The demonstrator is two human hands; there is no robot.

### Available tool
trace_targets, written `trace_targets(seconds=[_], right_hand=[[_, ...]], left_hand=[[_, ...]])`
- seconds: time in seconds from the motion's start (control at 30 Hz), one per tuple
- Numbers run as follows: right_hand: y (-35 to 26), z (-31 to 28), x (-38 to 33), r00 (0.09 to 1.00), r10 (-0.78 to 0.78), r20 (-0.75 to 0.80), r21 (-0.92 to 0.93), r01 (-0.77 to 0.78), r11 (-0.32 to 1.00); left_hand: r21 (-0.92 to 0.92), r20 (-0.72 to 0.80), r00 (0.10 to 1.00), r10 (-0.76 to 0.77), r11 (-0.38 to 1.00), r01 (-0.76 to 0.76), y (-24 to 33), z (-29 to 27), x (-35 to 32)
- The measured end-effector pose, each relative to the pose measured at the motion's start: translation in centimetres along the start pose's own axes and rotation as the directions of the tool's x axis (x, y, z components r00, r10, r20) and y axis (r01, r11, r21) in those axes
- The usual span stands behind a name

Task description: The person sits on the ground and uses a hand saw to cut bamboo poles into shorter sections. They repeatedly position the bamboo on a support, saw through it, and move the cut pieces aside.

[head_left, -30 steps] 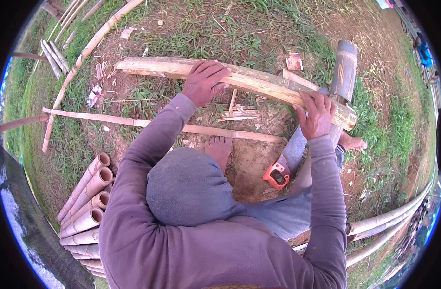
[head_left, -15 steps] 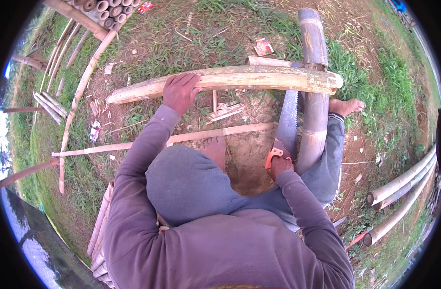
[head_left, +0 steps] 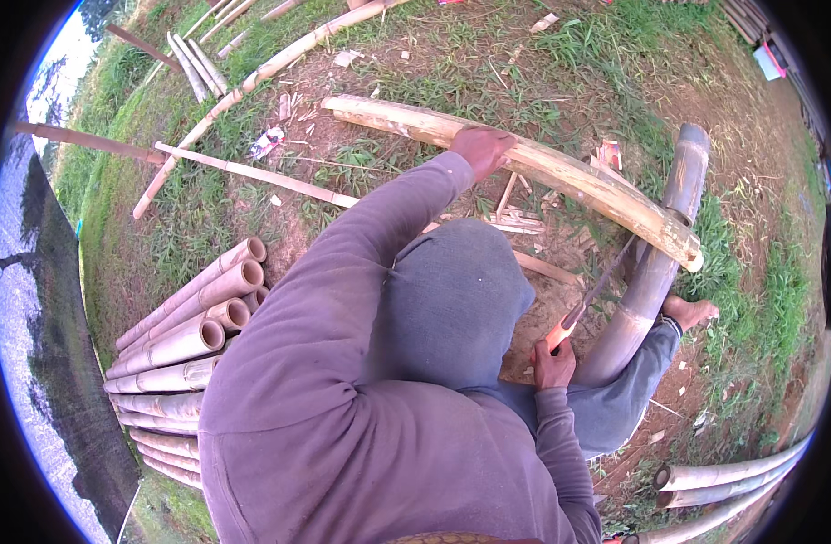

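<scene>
My left hand (head_left: 482, 150) grips a long, pale, split-looking bamboo piece (head_left: 606, 192) from above near its middle. The right end of this piece rests across a thick grey-brown bamboo pole (head_left: 635, 304), which slants away from me beside my right leg. In my right hand (head_left: 553, 364) is the orange handle of a hand saw (head_left: 606, 286). Its blade shows nearly edge-on, pointing up and away to the bamboo piece's underside near the thick pole. Whether the teeth touch the bamboo, I cannot tell.
A stack of cut bamboo poles (head_left: 175, 349) lies at the left. A thin bamboo strip (head_left: 261, 179) runs across the ground near my knee. Wood chips (head_left: 517, 220) lie beyond it. More bamboo poles (head_left: 724, 473) are at the lower right, and my bare foot (head_left: 692, 313) is beside the thick pole.
The view has swung left, so the scene sits further right and turned. The saw blade, seen broadside before, now shows edge-on. Both hands keep their holds.
</scene>
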State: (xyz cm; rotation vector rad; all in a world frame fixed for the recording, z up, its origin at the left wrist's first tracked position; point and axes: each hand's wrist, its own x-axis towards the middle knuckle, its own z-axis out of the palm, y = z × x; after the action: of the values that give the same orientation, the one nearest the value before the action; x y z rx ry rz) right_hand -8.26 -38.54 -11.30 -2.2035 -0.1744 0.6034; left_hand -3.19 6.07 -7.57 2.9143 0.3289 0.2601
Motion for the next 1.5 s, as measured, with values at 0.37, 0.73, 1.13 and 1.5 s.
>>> trace_targets(seconds=[0.37, 0.73, 1.13, 1.5], right_hand=[[-3.2, -12.4, -11.6, 0.937, -0.329, -0.118, -0.181, 0.306, 0.935], [-3.7, -10.1, -11.6, 0.789, -0.409, -0.459, 0.000, 0.460, 0.888], [-3.1, -7.3, -3.0, 0.809, -0.248, -0.533, 0.225, 0.418, 0.880], [-3.2, -7.7, 2.0, 0.823, -0.276, -0.497, 0.207, 0.421, 0.883]], left_hand=[[-0.029, -0.113, 0.989, 0.094, 0.995, -0.098, -1.6, 1.2, 0.9], [-0.011, -0.084, 0.994, 0.063, 0.998, -0.064, -1.4, 0.6, 1.0], [0.001, -0.080, 0.996, 0.049, 0.999, -0.049, -1.4, 0.6, 1.0], [0.065, -0.064, 0.998, 0.001, 0.998, 0.004, -1.0, 1.8, 1.2]])
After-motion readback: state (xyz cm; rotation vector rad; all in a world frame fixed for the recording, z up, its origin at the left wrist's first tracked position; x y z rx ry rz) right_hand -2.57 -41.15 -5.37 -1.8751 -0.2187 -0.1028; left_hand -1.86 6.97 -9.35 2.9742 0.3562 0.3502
